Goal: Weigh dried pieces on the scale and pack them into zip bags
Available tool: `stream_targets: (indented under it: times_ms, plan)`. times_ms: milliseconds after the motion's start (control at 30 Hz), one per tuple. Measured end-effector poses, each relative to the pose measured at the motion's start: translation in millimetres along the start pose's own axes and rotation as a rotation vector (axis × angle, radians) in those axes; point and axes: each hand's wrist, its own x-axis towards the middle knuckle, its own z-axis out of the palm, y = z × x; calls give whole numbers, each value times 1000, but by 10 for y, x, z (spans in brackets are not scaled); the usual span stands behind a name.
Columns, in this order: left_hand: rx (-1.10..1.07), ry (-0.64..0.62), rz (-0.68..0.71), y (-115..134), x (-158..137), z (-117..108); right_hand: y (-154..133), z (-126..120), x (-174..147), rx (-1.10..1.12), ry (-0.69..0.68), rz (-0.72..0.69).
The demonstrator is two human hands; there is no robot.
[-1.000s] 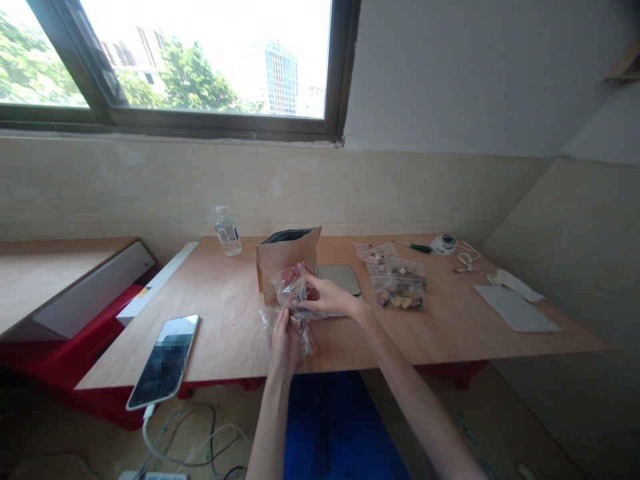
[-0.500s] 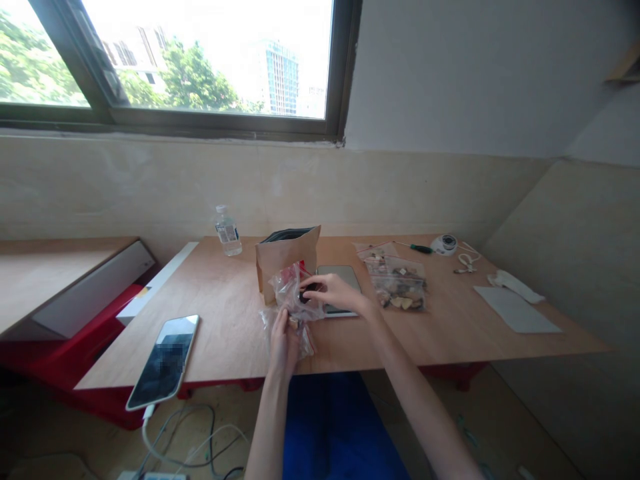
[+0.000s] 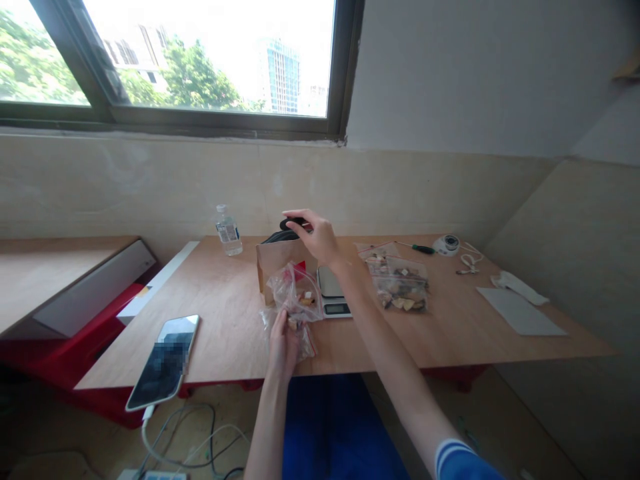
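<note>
Over there, one camera sits on the person's head, looking forward and down across the table (image 3: 215,293) close below, toward the window (image 3: 225,60).

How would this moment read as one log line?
left hand: holding clear plastic bag | right hand: pinching black object at paper bag opening | scale: beside paper bag

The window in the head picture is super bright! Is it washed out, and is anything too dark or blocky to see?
Head view: the window glares, its sky burnt to white; head view: the floor beyond the table is dim; head view: the black thing in the right hand shows little detail; head view: blocky squares cover part of the phone.
</note>
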Motion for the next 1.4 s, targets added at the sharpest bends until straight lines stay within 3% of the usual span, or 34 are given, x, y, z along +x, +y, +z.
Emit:
stream_targets:
  times_ms: [133, 233, 300, 400, 467, 533, 667, 767, 1033, 1200, 1400]
  plan:
    - [-17, 26, -6, -16, 13, -38, 106, 136, -47, -135, -179, -47]
    - [-31, 36, -19, -24, 16, -51, 129, 153, -110, -213, -237, -29]
    - [-37, 23, -29, -21, 15, -47, 90, 133, -165, -278, -209, -46]
    - [-42, 26, -31, -3, 10, -37, 2, 69, -329, -314, -26, -58]
    - [-38, 18, -25, 13, 3, -34, -17, 15, -509, -264, 62, 2]
    - [-27, -25, -8, 28, -10, -29, 26, -37, -727, -176, 36, 116]
    - [2, -110, 27, 54, -43, -16, 242, -92, -1142, -21, -215, 393]
    - [52, -130, 22, 67, -57, -14, 374, -83, -1325, 67, -362, 513]
    - [136, -131, 9, 129, -97, -42, 351, -29, -1317, 228, -454, 598]
    - [267, -188, -38, 166, -98, -110, 370, 10, -1308, 402, -485, 552]
    - [431, -161, 91, 183, -50, -98, 411, 46, -1311, 401, -394, 598]
